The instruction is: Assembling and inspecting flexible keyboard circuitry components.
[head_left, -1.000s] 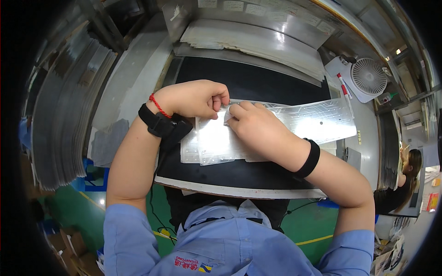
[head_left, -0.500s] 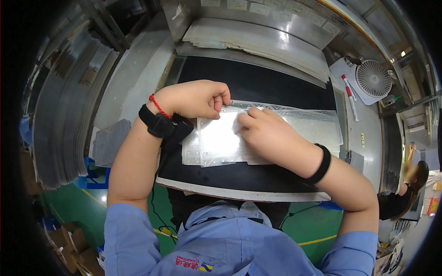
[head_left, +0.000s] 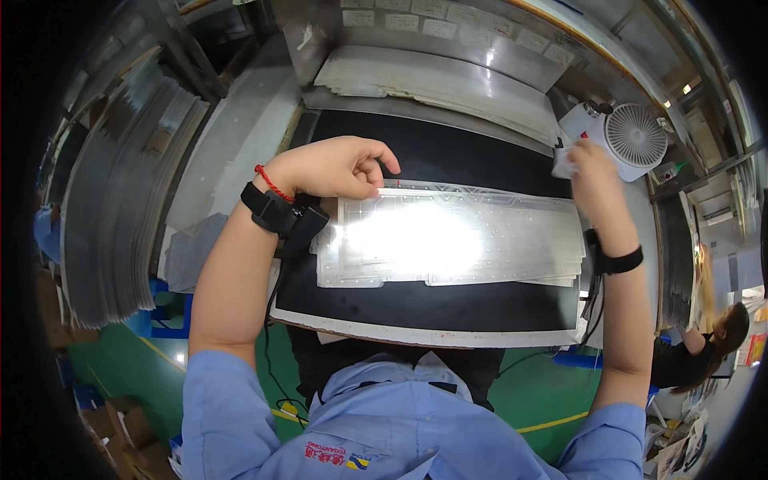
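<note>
A stack of clear, thin sheets with fine printed lines (head_left: 512, 240) lies on the black work surface, a bright glare across its middle. At the stack's upper left corner is my left hand (head_left: 348, 170), its thumb resting at the sheet edge. Its index finger reaches forward, apart from the thumb, while the other fingers curl loosely with nothing visible in them. Off to the right, beyond the stack, my right hand (head_left: 596, 172) is closed on a crumpled white wad (head_left: 565, 163), beside the fan. Part of the wad is hidden by the fingers.
A white fan (head_left: 636, 138) stands at the back right. Long sheets are piled on a metal shelf (head_left: 432, 80) behind the black surface (head_left: 360, 308). Tall grey sheet stacks (head_left: 120, 200) stand at the left. Another person (head_left: 696, 348) is at the far right.
My right hand has left the top sheet and moved right toward the fan with the white wad. My left hand stays at the corner, its index finger straighter.
</note>
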### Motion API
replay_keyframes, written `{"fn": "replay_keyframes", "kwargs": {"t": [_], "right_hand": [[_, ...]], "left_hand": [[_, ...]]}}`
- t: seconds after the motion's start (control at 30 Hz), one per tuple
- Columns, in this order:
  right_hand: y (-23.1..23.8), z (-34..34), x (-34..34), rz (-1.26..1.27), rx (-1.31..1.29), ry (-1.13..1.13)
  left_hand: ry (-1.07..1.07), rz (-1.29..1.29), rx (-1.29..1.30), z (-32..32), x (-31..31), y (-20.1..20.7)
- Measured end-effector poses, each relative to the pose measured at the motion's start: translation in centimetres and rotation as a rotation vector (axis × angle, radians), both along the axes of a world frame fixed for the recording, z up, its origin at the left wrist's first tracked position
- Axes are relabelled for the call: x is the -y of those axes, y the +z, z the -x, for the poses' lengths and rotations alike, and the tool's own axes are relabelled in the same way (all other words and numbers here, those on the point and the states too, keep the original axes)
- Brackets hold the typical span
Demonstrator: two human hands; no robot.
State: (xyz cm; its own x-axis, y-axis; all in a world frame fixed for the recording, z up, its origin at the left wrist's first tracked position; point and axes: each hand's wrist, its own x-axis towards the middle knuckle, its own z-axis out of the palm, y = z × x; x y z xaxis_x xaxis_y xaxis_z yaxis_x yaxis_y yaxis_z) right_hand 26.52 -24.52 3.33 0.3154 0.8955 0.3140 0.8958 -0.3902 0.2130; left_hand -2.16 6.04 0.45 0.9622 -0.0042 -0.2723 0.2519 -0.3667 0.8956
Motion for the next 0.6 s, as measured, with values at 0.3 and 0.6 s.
{"fn": "replay_keyframes", "kwargs": {"t": [0.3, 0.6], "right_hand": [[-2.9, -2.6, 5.3, -0.034, -0.696, -0.018], [-4.6, -3.3, 4.9, -0.065, -1.04, -0.102]], "left_hand": [[0.176, -0.008, 0.185, -0.7, -1.3, -1.4], [0.133, -0.062, -0.028, -0.6, -1.0, -0.6]]}}
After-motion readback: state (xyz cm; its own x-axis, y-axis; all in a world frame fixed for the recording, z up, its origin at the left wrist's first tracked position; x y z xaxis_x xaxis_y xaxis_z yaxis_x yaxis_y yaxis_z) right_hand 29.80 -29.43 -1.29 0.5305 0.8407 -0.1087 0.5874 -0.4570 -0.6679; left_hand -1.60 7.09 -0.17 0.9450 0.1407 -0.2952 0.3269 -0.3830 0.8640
